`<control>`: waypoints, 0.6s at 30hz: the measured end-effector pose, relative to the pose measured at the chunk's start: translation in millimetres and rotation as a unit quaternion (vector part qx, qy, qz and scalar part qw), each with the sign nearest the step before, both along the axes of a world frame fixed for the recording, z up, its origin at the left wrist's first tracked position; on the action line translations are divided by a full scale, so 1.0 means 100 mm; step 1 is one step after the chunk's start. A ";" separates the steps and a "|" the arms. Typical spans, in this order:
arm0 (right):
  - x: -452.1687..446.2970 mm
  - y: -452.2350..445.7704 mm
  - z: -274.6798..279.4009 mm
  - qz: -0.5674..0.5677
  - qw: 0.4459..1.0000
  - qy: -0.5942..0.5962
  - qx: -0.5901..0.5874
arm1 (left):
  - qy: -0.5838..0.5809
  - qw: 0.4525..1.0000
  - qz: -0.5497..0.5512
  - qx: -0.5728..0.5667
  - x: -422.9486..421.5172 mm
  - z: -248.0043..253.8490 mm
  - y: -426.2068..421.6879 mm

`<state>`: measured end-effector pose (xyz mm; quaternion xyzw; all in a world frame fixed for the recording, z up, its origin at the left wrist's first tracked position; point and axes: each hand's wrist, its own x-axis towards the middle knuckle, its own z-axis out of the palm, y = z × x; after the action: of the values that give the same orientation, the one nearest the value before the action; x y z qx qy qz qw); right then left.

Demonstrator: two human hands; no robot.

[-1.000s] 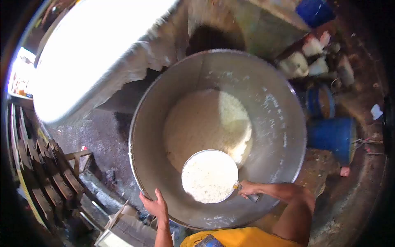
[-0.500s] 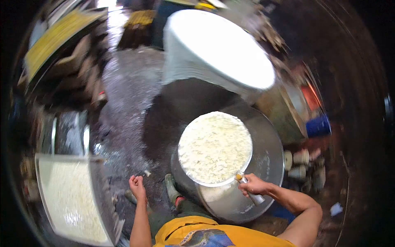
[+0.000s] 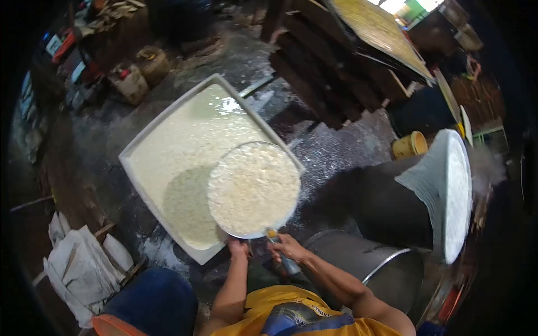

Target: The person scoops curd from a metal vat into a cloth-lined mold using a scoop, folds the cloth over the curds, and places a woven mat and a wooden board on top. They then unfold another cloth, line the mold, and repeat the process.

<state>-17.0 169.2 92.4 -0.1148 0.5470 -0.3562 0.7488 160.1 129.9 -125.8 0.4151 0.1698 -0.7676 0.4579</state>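
My right hand (image 3: pixel 288 247) is wrapped round the metal handle of a large, round scoop (image 3: pixel 295 213). Pale, lumpy curd (image 3: pixel 253 187) fills it to the rim. At the near edge of the scoop is my left hand (image 3: pixel 239 247), gripping the rim from below, its fingertips partly hidden. The scoop is held level above the right part of a square, light-coloured tray (image 3: pixel 168 117). Whitish, wet, lumpy material (image 3: pixel 185 145) lies in that tray, and the scoop's shadow falls on it.
To the right stand an open metal vat (image 3: pixel 386 260) and a dark drum with white cloth (image 3: pixel 420 182) over it. A yellow bucket (image 3: pixel 412 144) is beyond. Dark boards (image 3: pixel 319 73) are stacked at the back. Blue barrel (image 3: pixel 151 299) and white sacks (image 3: pixel 84 266) sit at lower left.
My view and body have turned left, from the vat to the tray. The filled scoop has moved from over the vat to over the tray. My left hand, free before, is now at its rim.
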 end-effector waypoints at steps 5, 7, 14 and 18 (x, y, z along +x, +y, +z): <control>0.48 -0.85 -0.52 0.093 0.994 0.039 -0.034 | -0.084 0.988 -0.110 -0.073 0.02 -0.13 0.32; 0.60 -1.00 -0.88 0.087 0.995 -0.015 0.040 | -0.050 0.995 -0.074 -0.046 0.04 -0.36 0.42; 0.25 -1.41 -0.37 -0.042 0.923 0.383 -0.019 | -0.113 0.993 -0.032 0.024 -0.15 0.67 -0.01; -0.44 -1.29 0.63 -0.203 0.821 0.524 -0.103 | -0.150 0.987 -0.009 0.056 -0.14 0.55 -0.06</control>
<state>-61.0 40.2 155.0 -0.2469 0.8280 -0.4403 0.2441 146.3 123.8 -71.3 0.5520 0.1379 -0.6898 0.4477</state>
